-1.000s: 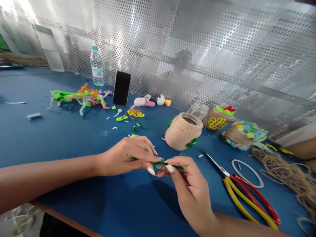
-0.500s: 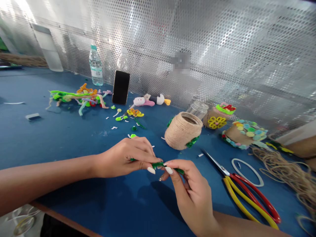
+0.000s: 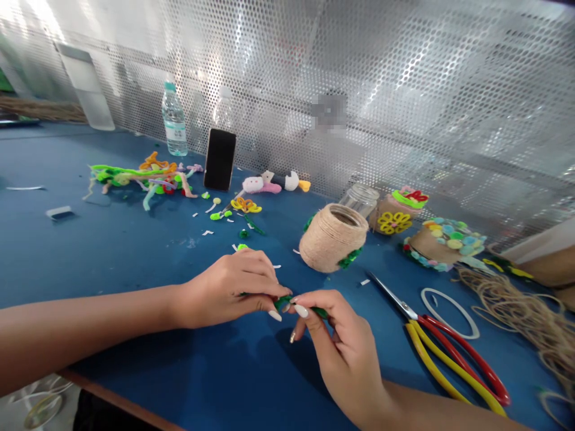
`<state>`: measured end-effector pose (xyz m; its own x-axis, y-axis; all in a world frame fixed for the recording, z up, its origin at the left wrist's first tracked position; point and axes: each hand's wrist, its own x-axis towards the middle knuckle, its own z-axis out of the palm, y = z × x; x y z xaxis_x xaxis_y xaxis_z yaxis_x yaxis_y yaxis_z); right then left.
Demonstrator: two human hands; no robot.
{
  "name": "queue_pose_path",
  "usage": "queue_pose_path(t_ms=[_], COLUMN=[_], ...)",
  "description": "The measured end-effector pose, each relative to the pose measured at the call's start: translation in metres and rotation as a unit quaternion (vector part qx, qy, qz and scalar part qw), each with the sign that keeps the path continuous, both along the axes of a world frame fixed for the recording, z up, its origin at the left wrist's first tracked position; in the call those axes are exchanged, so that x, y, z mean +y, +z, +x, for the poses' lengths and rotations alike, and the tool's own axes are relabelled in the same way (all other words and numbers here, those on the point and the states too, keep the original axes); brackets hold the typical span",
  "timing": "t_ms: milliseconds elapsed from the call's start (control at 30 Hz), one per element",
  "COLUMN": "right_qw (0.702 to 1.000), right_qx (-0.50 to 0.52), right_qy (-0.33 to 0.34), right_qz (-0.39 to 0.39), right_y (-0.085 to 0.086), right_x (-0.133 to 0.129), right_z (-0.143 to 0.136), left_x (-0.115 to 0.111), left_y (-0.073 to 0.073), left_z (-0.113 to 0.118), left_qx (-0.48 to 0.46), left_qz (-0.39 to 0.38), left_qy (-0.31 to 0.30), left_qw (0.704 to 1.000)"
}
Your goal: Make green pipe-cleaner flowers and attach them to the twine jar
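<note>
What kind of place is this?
Probably a craft workspace: a blue table set against a perforated metal panel. Signs of it: a twine-wrapped jar, scissors with red and yellow handles, and a pile of colourful fuzzy stems.

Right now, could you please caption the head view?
Left hand and right hand hold fuzzy green strip near twine-wrapped jar.

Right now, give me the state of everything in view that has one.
Left hand: pinching green strip
Right hand: pinching it too
Green strip: partly hidden
Wrapped jar: open-mouthed
Glass jar: partly hidden, lid unclear
Scissors: lying, blades shut
Phone: standing, screen dark
Teal-capped bottle: upright, closed
Twine heap: loose, tangled
</note>
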<state>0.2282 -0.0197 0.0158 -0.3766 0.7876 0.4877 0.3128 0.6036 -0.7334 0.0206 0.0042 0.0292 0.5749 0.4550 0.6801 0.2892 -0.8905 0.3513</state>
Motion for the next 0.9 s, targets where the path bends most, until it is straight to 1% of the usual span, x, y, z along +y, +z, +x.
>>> queue_pose_path(t_ms=[167,267,533,900], right_qw=[1.0,0.999,0.997,0.993], right_qx=[0.002,0.002,0.004,0.006], right_qy=[0.005,0.006,0.029,0.041], right_qz=[-0.016,-0.032,-0.068,-0.114], right_y=[-0.0013,-0.0007,-0.0013,-0.0019], right_x=[0.0001,0.0005,-0.0011,-0.0029], right_z=[0.0001,-0.0003,0.0006,0.0011], left_x=[-0.0021,-0.0026,-0.0032,-0.005], left_y=[-0.0012,-0.0018,-0.0036,-0.0029], left_z=[0.001,0.0013,0.0014,0.0023], left_qx=[0.024,0.031,0.027,0.016], left_qz=[0.05,0.059,0.06,0.093], left_qy=[0.036,0.051,0.052,0.064], left_qw=[0.998,0.996,0.996,0.993])
